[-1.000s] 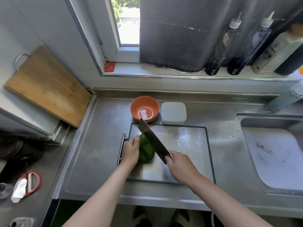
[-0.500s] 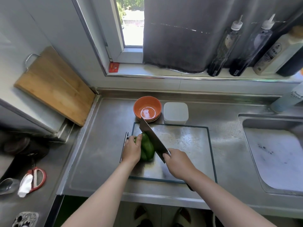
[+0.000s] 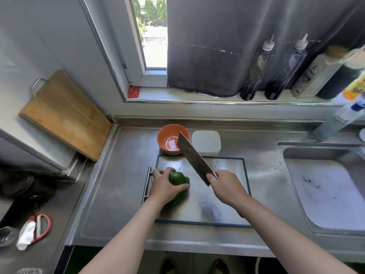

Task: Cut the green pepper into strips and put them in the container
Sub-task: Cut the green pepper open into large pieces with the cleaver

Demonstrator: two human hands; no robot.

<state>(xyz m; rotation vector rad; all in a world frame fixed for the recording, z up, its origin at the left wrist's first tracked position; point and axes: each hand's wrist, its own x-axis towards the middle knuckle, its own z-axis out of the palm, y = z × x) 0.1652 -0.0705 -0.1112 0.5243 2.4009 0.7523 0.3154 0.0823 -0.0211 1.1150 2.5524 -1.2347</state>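
On board (image 3: 227,175), left hand (image 3: 161,187) gripping pepper (image 3: 177,177), axis seemingly near-far, cleaver (image 3: 192,155) aloft

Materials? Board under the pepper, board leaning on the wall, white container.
Flat cutting board: looks like brushed stainless steel, grey with smeared reflections, dark rim, bar handle. Leaning board: wood or bamboo, tan, visible grain and strip joints, metal loop. White container: probably frosted plastic, milky white, rounded corners; not certain.
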